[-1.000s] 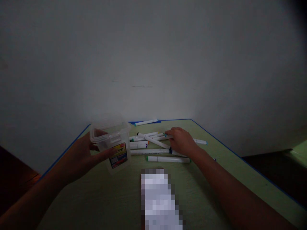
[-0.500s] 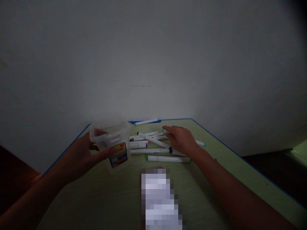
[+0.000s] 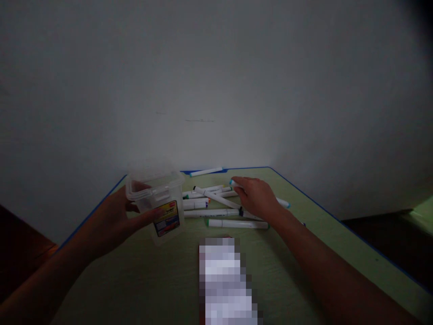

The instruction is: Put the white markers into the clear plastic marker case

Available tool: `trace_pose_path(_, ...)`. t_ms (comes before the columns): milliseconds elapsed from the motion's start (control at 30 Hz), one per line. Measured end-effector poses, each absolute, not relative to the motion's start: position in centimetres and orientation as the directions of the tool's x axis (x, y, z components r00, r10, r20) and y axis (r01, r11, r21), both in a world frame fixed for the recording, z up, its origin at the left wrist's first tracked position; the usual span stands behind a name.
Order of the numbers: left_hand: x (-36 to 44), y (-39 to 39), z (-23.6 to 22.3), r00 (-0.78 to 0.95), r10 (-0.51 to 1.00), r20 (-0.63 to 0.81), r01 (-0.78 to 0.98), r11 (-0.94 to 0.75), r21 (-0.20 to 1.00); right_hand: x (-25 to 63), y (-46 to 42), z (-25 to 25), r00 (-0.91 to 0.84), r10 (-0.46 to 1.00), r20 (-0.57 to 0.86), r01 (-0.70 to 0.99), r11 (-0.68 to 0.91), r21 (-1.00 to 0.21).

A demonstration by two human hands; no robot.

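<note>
My left hand (image 3: 117,216) grips a clear plastic tub (image 3: 158,203) with a coloured label, its thumb on the front and fingers behind the rim, holding it tilted on the green table (image 3: 152,280). My right hand (image 3: 259,198) rests on a scatter of several white markers (image 3: 213,203), fingers closed round one white marker (image 3: 282,202) with a teal cap; its tip shows by the fingertips and its tail sticks out to the right. A green-capped marker (image 3: 237,224) lies just in front of that hand.
One more marker (image 3: 206,172) lies at the table's far edge against the white wall. A flat blurred-out rectangular thing (image 3: 225,280) lies on the table near me. The table has a blue rim (image 3: 304,198); dark floor shows on both sides.
My right hand has closed on the teal-capped marker and raised its left end slightly. The left hand and tub have barely moved.
</note>
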State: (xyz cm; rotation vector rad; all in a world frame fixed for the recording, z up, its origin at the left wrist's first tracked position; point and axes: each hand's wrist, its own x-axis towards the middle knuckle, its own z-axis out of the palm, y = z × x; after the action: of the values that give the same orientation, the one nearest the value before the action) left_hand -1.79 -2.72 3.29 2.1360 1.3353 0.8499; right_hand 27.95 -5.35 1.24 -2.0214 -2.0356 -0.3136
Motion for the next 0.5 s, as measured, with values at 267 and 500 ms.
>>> trace_pose_path(267, -1.73, -2.69, 3.33, 0.335, 0.905, 0.262, 0.591, -0.419, 0.69, 27.88, -5.46, 1.31, 0.03, 0.947, 0.319, 0.999, -0.024, -0.021)
trace_pose_path(500, -1.74, -2.71, 3.24, 0.346, 0.898, 0.272, 0.585, -0.433, 0.686, 27.87, -5.45, 1.33, 0.016, 0.938, 0.346, 0.999, -0.004, -0.035)
